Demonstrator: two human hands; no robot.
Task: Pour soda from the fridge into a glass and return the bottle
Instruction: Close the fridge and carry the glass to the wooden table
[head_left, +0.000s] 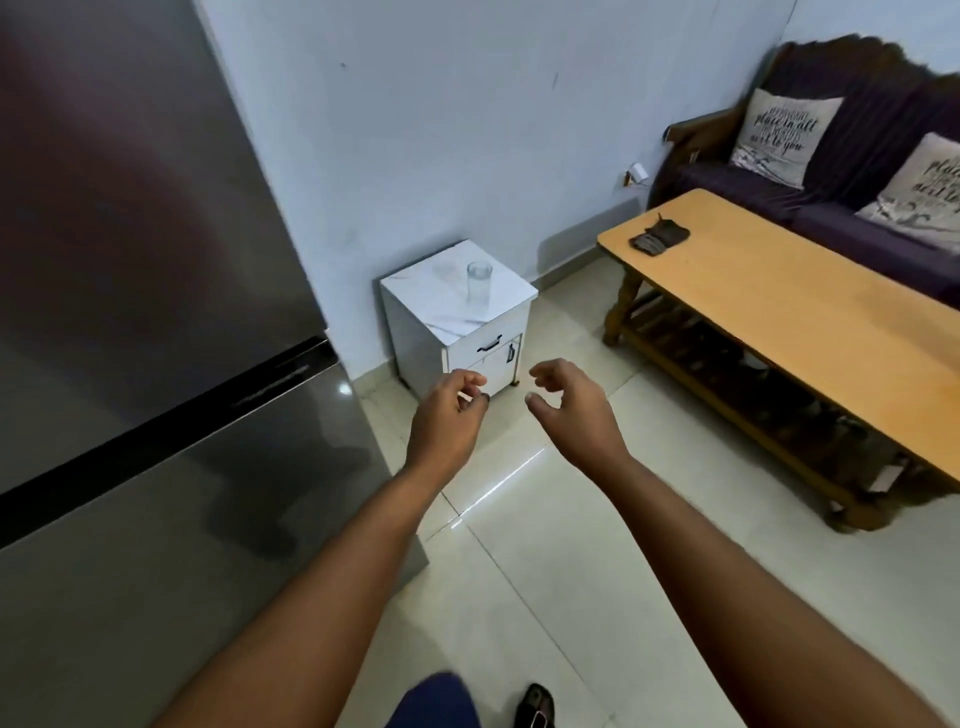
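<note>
Clear glass (479, 281) x1 on cabinet (415, 291); 2 hands, left (447, 410) & right (569, 408), loosely curled, empty.

Open floor ahead, furniture at the sides

Bare tiled floor (545, 545) lay clear between the closed fridge (156, 312) on the left and the wooden table (779, 322) on the right.

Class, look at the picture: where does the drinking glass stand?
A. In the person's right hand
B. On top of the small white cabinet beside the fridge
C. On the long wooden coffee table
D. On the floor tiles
B: the empty glass stands upright on the marble-patterned top of the small white cabinet next to the fridge, while both hands hang empty in front.
</note>
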